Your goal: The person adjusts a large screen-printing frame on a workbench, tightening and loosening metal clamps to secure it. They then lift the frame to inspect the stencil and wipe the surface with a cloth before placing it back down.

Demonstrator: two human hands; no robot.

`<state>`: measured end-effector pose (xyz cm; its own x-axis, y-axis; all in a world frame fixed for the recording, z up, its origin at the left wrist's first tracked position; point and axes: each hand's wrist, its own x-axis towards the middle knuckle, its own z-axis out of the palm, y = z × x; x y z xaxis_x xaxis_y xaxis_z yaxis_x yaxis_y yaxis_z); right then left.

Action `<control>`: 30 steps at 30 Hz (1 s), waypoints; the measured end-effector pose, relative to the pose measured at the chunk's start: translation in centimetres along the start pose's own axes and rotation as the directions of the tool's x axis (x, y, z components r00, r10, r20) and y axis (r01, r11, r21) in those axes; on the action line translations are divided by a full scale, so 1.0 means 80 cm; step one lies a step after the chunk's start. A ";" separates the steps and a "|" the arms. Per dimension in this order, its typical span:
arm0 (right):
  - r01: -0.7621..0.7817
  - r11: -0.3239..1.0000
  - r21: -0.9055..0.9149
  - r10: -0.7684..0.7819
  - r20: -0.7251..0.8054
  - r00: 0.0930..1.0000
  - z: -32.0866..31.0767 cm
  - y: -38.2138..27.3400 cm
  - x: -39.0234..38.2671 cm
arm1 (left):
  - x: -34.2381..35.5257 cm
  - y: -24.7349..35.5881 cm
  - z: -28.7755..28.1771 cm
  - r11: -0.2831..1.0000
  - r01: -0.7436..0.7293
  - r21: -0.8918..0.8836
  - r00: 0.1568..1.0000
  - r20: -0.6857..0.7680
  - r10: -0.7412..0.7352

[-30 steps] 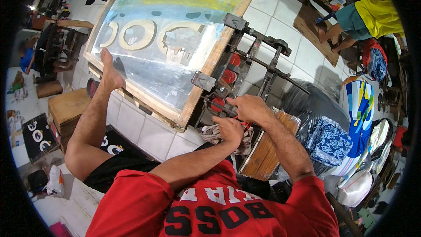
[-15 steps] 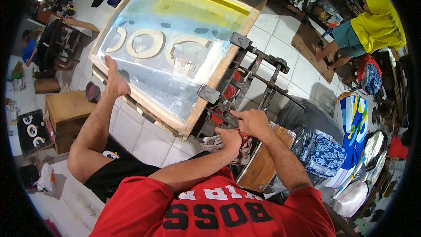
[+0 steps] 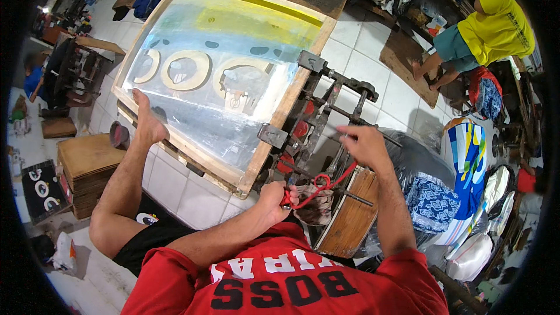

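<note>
My left hand [image 3: 275, 199] is closed around a red cord [image 3: 324, 184] just in front of my shirt. The cord makes a loop and runs rightward to beneath my right hand [image 3: 366, 146]. That hand hovers over the metal clamp frame [image 3: 326, 111], fingers apart and pointing left; I cannot see its underside. Two metal jaws of this frame grip the right edge of a wooden-framed printing screen [image 3: 282, 111]. Pale ring shapes show on the screen's mesh, beneath yellow and blue bands. My bare left foot [image 3: 150, 121] rests against its near-left edge.
A wooden block [image 3: 353, 213] and a stained rag [image 3: 315, 205] lie by the clamp frame. Black plastic [image 3: 408, 154] and a blue patterned bundle [image 3: 431, 203] are at right. Stacked boards [image 3: 90, 166] stand at left. A person in a yellow shirt [image 3: 499, 29] is at far right.
My hands have moved apart, the left going left and down, the right going up and right. More of the red cord shows between them. The whole view has shifted slightly.
</note>
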<state>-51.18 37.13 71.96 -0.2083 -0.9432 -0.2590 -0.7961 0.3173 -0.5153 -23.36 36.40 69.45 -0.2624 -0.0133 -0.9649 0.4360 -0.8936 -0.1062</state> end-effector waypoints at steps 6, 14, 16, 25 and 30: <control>-0.099 0.949 -0.299 0.008 -0.294 0.956 -0.007 0.023 0.083 | 0.006 -0.009 0.004 0.998 0.059 0.003 0.997 -0.043 -0.059; -0.043 0.921 -0.386 -0.005 -0.124 0.992 -0.016 0.038 0.144 | -0.016 0.022 0.051 0.929 -0.156 0.336 0.948 0.316 0.045; 0.026 0.909 -0.417 -0.045 -0.034 0.998 -0.024 0.035 0.156 | 0.001 0.037 0.086 0.909 -0.257 0.328 0.911 0.396 0.115; 0.135 0.860 -0.492 -0.097 0.101 0.990 -0.035 0.036 0.178 | 0.073 0.057 0.165 0.914 -0.340 0.221 0.898 0.365 0.246; 0.294 0.869 -0.397 -0.305 0.035 0.952 -0.031 0.054 0.168 | 0.066 0.056 0.174 0.957 -0.266 0.118 0.877 0.443 0.189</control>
<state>-58.81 25.62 68.26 0.0648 -0.9909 -0.1179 -0.9791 -0.0403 -0.1994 -34.79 26.05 67.24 -0.5285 -0.3793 -0.7595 0.3853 -0.9044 0.1835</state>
